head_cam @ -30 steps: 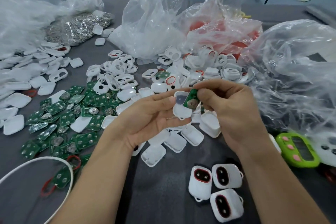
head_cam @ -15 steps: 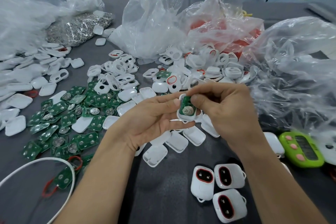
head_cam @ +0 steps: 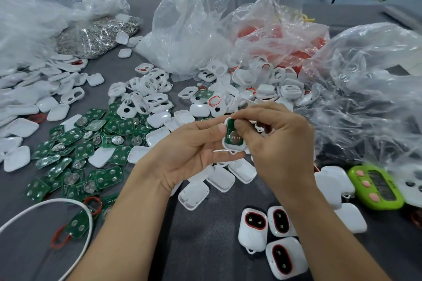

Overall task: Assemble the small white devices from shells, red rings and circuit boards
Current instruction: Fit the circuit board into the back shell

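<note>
My left hand (head_cam: 189,150) cradles a white shell (head_cam: 233,146) from below, thumb on its left edge. A green circuit board (head_cam: 232,138) with a round coin cell lies inside the shell. My right hand (head_cam: 276,143) pinches the shell's top and right side, a fingertip pressing on the board. Three finished white devices with red rings (head_cam: 271,232) lie near the front edge. Loose green boards (head_cam: 91,146) are heaped to the left, white back shells (head_cam: 219,178) lie just under my hands, and white front shells with cut-outs (head_cam: 146,93) are piled farther back.
Clear plastic bags (head_cam: 189,29) stand at the back; one holds red rings (head_cam: 280,39), another silvery metal parts (head_cam: 96,34). A crumpled bag (head_cam: 370,98) fills the right side. A green timer (head_cam: 376,187) lies at the right, a white cord (head_cam: 68,203) curves at the front left.
The green board was held tilted above the shell by my right fingers; now it lies flat inside the shell, and my right fingers press on it.
</note>
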Motion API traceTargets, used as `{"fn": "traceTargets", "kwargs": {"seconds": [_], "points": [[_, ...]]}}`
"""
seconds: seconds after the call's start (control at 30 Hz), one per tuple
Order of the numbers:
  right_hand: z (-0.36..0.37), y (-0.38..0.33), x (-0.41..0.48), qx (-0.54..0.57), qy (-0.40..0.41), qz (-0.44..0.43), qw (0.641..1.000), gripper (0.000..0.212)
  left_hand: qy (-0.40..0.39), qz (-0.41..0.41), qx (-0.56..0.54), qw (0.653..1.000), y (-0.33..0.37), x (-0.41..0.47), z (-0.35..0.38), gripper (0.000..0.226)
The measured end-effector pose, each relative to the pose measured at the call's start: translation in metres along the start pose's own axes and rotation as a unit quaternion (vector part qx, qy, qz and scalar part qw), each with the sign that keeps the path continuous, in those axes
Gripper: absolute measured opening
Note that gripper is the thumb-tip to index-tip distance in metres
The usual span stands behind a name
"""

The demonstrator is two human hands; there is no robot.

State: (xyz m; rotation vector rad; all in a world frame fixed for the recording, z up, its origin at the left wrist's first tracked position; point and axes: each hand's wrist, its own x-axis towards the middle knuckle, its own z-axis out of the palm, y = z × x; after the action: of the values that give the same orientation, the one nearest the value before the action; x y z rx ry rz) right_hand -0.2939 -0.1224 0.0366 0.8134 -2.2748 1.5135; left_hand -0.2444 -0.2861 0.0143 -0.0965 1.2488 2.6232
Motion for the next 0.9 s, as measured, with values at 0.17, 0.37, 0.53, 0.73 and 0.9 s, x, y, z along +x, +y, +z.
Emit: {"fn": "traceTargets", "kwargs": {"seconds": [0.17,0.37,0.53,0.73,0.9], "points": [[0.0,-0.002,-0.001,-0.015,0.018,-0.005,1.0,0.019,-0.001,0.002,-0.004,1.0,0.0,0.0,0.001,0.045],[0.001,-0.006,-0.003,-0.027,0.036,-0.014,0.999,0.015,-0.011,0.011,-0.02,1.0,0.001,0.0,0.003,0.04],[-0.008,-0.008,0.002,-0.006,0.012,-0.018,1.0,0.015,-0.035,0.018,-0.043,0.998,0.005,-0.002,0.002,0.056],[-0.011,-0.002,0.004,-0.05,-0.032,-0.021,0.998,0.022,-0.021,0.03,-0.043,0.998,0.005,-0.002,0.001,0.055],[-0.008,0.004,0.006,0.08,0.007,0.091,0.993,0.015,-0.035,0.033,-0.035,0.998,0.004,-0.002,-0.002,0.048]]}}
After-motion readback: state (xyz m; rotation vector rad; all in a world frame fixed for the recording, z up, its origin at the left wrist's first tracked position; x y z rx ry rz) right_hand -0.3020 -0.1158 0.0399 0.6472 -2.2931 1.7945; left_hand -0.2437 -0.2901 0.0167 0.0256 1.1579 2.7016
